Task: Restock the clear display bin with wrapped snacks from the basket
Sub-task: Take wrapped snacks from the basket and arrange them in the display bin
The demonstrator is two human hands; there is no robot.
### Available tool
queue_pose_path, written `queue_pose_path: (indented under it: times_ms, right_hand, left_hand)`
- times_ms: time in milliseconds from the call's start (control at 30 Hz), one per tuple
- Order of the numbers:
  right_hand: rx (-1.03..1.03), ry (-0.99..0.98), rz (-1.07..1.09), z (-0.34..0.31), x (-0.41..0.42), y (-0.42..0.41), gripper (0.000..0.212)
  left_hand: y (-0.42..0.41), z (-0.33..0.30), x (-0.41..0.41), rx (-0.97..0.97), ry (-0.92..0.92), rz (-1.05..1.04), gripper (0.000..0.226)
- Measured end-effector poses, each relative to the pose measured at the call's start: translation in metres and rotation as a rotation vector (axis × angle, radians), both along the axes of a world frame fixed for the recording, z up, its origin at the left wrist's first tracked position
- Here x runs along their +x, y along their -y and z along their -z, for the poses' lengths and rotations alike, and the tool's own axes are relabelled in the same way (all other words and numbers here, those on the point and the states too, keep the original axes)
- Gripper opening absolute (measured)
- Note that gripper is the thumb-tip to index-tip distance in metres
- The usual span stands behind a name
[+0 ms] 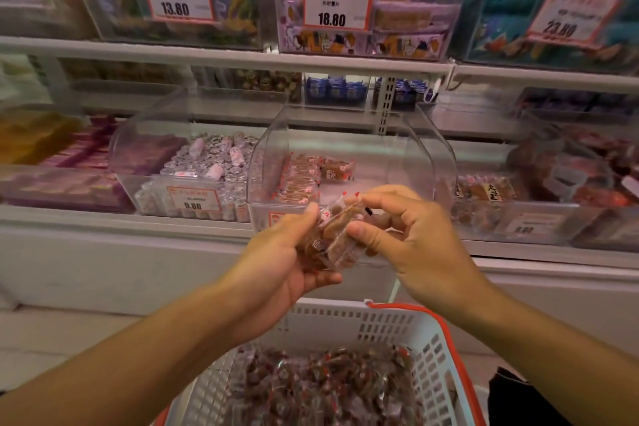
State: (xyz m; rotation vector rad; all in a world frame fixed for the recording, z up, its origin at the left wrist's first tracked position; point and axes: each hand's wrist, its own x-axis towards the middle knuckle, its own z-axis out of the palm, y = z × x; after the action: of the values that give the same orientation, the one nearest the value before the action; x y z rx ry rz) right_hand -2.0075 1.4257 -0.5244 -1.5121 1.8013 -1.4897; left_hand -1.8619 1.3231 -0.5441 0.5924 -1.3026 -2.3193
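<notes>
Basket (397, 332): white perforated plastic, orange rim, heaped with clear-wrapped brown snacks (325, 387) | left hand (287, 263): palm up, fingers curled around crinkly wrapped snacks | right hand (411, 235): thumb and fingertips pinching same bundle (332, 235) | clear display bin (428, 162): curved transparent plastic, just beyond hands, few packets inside at left.

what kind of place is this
Most likely a snack shop or supermarket aisle: price tags on clear bins of wrapped snacks along shelves, and a shopping basket below the hands.
</notes>
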Motion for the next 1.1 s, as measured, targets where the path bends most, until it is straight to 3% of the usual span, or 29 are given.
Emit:
queue_pose_path:
  times_ms: [167, 333, 567, 633, 733, 933, 1100]
  right_hand:
    - [0.061, -0.159, 0.042, 0.005, 0.006, 0.0, 0.051]
    - [0.037, -0.186, 0.01, 0.022, 0.023, 0.004, 0.056]
    - [0.029, -0.345, -0.02, 0.034, 0.032, 0.007, 0.071]
    - [-0.01, -0.323, 0.001, 0.035, 0.035, 0.007, 0.07]
    - [-0.084, -0.197, 0.051, 0.031, 0.036, 0.007, 0.063]
    - [-0.095, -0.029, 0.138, 0.039, 0.045, 0.006, 0.06]
    - [-0.045, -0.041, 0.085, 0.05, 0.05, 0.005, 0.064]
  left_hand:
    - [-0.009, 0.005, -0.006, -0.088, 0.034, -0.147, 0.032]
    - [-0.018, 0.006, -0.013, 0.036, 0.061, -0.223, 0.019]
    - [-0.015, -0.008, -0.003, 0.355, 0.024, -0.138, 0.051]
    - [-0.012, -0.011, 0.001, 0.456, -0.017, -0.126, 0.059]
    - [-0.011, -0.017, 0.005, 0.518, -0.129, -0.175, 0.051]
    - [-0.028, -0.016, 0.001, 0.439, -0.156, -0.198, 0.054]
    - [-0.012, -0.019, 0.006, 0.318, -0.091, -0.268, 0.049]
